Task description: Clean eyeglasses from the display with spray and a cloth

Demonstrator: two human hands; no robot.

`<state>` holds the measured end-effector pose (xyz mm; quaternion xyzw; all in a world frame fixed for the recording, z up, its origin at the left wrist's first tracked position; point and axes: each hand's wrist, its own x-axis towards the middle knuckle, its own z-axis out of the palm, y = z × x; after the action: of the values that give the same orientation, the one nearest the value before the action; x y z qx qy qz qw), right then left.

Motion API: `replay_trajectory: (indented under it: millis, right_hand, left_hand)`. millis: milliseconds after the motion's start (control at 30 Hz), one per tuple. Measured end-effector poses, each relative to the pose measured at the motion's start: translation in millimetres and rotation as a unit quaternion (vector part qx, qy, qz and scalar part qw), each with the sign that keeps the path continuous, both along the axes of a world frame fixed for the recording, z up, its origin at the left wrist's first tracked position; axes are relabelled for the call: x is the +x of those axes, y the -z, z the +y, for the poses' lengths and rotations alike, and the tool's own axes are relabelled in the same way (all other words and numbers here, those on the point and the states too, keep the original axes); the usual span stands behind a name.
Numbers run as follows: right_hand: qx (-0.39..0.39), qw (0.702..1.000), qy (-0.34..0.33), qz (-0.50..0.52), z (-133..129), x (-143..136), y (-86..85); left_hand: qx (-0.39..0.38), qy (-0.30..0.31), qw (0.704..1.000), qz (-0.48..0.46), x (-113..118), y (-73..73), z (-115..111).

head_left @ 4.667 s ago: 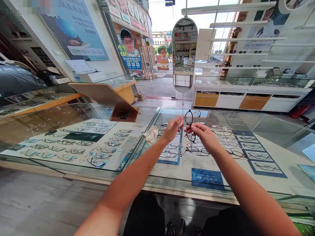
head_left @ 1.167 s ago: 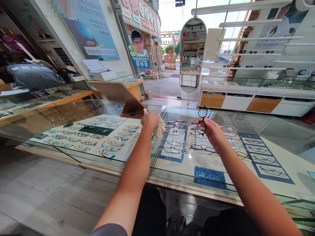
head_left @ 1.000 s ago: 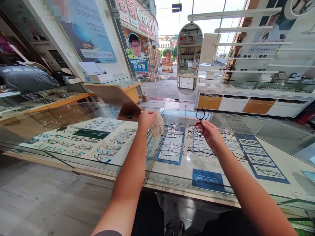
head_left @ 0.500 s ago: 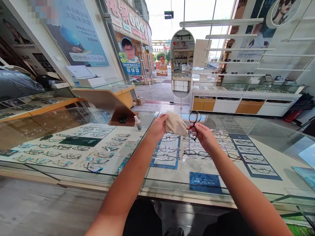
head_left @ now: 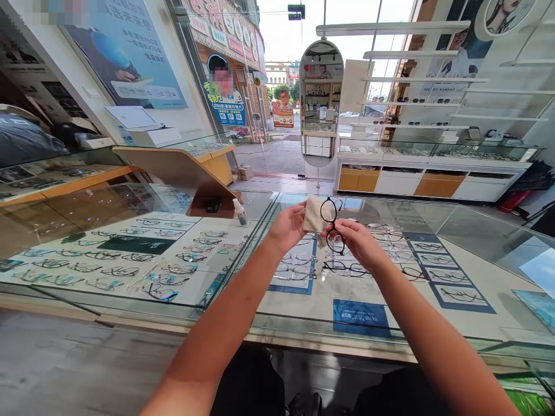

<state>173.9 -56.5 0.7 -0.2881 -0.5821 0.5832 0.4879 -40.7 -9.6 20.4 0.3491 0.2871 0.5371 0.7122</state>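
My left hand grips a beige cleaning cloth that hangs from its fingers. Pinched at the bridge by my right hand is a pair of black round-framed glasses, turned so one lens sits above the other. The cloth lies against or just behind the upper lens; whether it touches the lens I cannot tell. Both hands are raised over the glass display counter, in which rows of eyeglass frames lie.
A small white spray bottle stands left of my hands. Under the glass lie a blue card and more frames. Beyond the counter hangs an oval mirror. A wooden panel slopes at the left.
My left hand has moved right with the cloth, up to the glasses. The glasses have shifted slightly left, and the cloth now overlaps the upper lens. The camera view has tilted a little.
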Motion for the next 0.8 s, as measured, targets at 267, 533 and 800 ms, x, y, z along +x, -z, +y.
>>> replay_trajectory:
  millis: [267, 533, 800]
  right_hand:
    - [-0.013, 1.0, -0.002, 0.023, -1.9, 0.1, -4.1]
    - [-0.021, 0.998, -0.014, 0.051, -3.9, 0.5, -7.0]
    - [-0.017, 0.998, -0.02, 0.049, -0.9, 0.1, -4.6]
  left_hand:
    - [0.032, 0.039, 0.999, -0.011, 2.8, 2.2, -3.5]
    - [0.065, 0.077, 0.995, -0.023, -0.5, 3.8, -7.9]
    - [0.035, 0.102, 0.991, -0.081, 0.7, 1.3, -8.0]
